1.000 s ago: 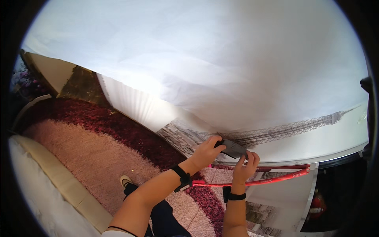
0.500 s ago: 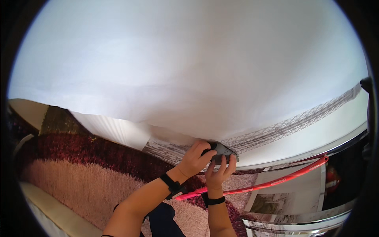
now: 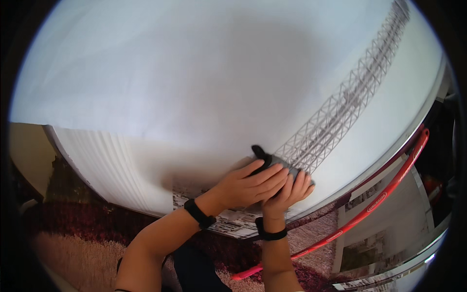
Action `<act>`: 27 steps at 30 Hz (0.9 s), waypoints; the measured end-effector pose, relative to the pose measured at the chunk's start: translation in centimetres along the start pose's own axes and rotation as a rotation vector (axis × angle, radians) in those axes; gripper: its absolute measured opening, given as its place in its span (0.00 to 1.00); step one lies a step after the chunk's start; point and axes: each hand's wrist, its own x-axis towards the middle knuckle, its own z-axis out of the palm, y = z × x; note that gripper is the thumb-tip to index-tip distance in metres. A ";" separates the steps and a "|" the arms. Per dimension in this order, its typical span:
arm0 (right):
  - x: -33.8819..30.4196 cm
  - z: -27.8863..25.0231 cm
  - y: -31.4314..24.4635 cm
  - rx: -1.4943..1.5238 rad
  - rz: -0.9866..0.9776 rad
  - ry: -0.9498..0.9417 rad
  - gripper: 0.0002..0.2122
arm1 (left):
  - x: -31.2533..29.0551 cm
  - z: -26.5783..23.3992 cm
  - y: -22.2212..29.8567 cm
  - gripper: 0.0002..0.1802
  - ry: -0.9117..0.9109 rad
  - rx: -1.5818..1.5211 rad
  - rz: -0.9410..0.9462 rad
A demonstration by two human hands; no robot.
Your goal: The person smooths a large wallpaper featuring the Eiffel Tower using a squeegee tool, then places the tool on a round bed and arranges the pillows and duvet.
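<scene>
Both hands meet at a small grey object with a black strap-like part (image 3: 261, 155), close to the near edge of a white table (image 3: 335, 163). What kind of object it is cannot be made out, as fingers cover most of it. My left hand (image 3: 243, 187) lies across it from the left, fingers together and curled over its near side. My right hand (image 3: 287, 194) grips its right end with bent fingers. A white sheet (image 3: 146, 73) covers the far and left part of the table beyond the object.
A grey lattice tower print (image 3: 348, 102) runs up the table's right side. Below the right edge, a curved red tube (image 3: 360, 216) lies over a lower shelf (image 3: 379, 253) with a printed picture. A pink and dark red shaggy rug (image 3: 78, 248) spreads beneath.
The view has come closer and turned, showing more of the tower print. My left hand has gone from pinching the object's black part to lying across it. My right hand still grips it.
</scene>
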 end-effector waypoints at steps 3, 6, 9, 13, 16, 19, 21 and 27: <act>0.5 -0.2 1.8 0.026 0.052 -0.004 0.18 | 2.2 1.3 2.1 0.16 0.032 -0.023 -0.112; 0.8 -0.7 1.4 0.067 0.079 -0.026 0.18 | 1.2 2.0 3.3 0.18 0.072 0.026 -0.181; -4.0 -1.0 2.0 0.074 0.047 -0.077 0.17 | -3.0 2.9 5.2 0.19 0.011 0.091 -0.135; -8.1 -1.4 2.9 0.025 -0.007 -0.070 0.15 | -6.3 4.5 7.5 0.18 0.013 0.135 -0.077; -4.6 -1.5 3.6 0.047 0.007 -0.097 0.15 | -3.5 4.9 6.6 0.24 0.057 0.294 -0.114; 0.9 -1.9 4.7 0.012 0.066 -0.098 0.15 | 2.2 4.0 5.5 0.24 0.037 0.205 -0.169; 2.3 -2.1 5.2 -0.026 0.078 -0.071 0.16 | 3.5 4.2 5.7 0.23 0.069 0.109 -0.195; -3.8 -3.0 6.3 0.042 0.030 -0.052 0.15 | -1.2 5.7 8.5 0.23 0.093 -0.023 -0.141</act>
